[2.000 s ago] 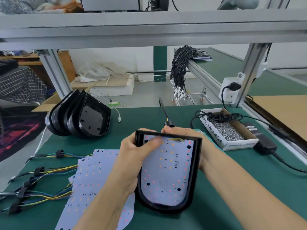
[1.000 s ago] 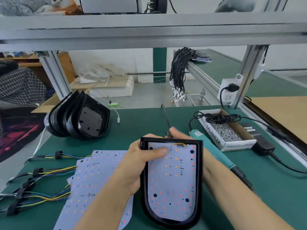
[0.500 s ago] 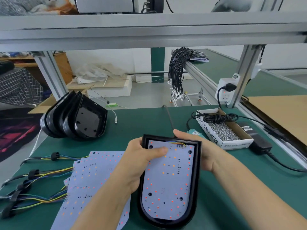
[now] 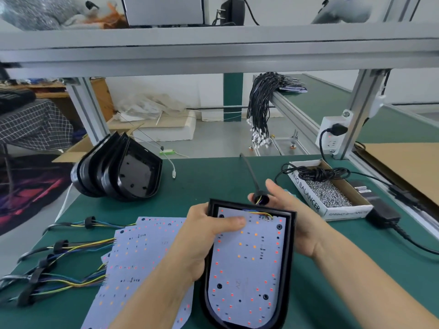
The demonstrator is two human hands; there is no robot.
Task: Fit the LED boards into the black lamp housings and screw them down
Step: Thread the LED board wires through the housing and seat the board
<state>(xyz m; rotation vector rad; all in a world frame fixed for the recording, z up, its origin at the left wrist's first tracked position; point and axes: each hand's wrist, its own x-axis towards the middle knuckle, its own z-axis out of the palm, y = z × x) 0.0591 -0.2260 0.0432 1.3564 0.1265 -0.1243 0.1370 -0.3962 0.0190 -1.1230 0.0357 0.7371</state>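
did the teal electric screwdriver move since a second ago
Cannot tell: it lay beside the white cardboard screw box a second ago, but now the right hand hides that spot.

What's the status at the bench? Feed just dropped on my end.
Left hand grips the housing, thumb pressing the LED board. Right hand behind the top edge at the cable grommet. No screws in yet. Nothing in the way.

An electronics assembly workshop: a green-matted bench (image 4: 213, 176) under an aluminium frame (image 4: 213, 51), black housings (image 4: 118, 174) stacked beyond the left fingers, LED boards (image 4: 142, 257) with wire leads beside them, a box of screws (image 4: 327, 193) past the right fingers, cable bundles (image 4: 261, 110) hanging behind.
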